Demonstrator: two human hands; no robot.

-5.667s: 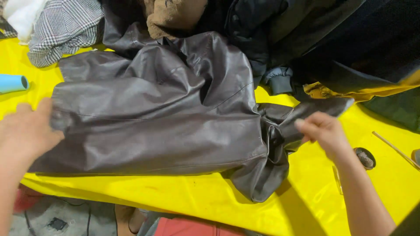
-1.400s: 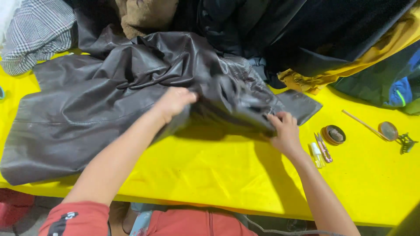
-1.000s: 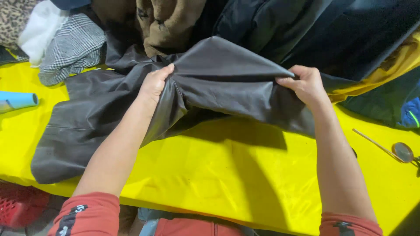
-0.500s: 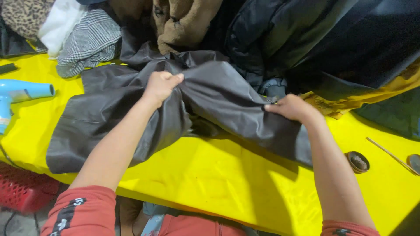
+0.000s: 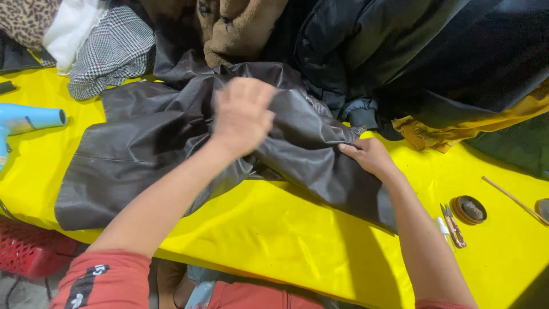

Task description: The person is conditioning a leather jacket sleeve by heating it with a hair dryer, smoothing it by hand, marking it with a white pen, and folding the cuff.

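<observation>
Head cam looking down: dark grey shiny jacket [image 5: 171,149] is spread out crumpled across the yellow table [image 5: 274,240]. Right hand [image 5: 369,157] is flat on a fold of it, fingers pressing the fabric down with the tips tucked at the crease. Left hand [image 5: 243,114] is blurry above the middle of the jacket, fingers loosely together; can't tell if it's actually gripping anything. Just past the fingertips there's a pile of clothes [image 5: 343,51]. Off to the right of the right hand sit small snips [image 5: 453,224] and a round tin [image 5: 469,209]. Far left, a blue hair dryer [image 5: 26,121].
</observation>
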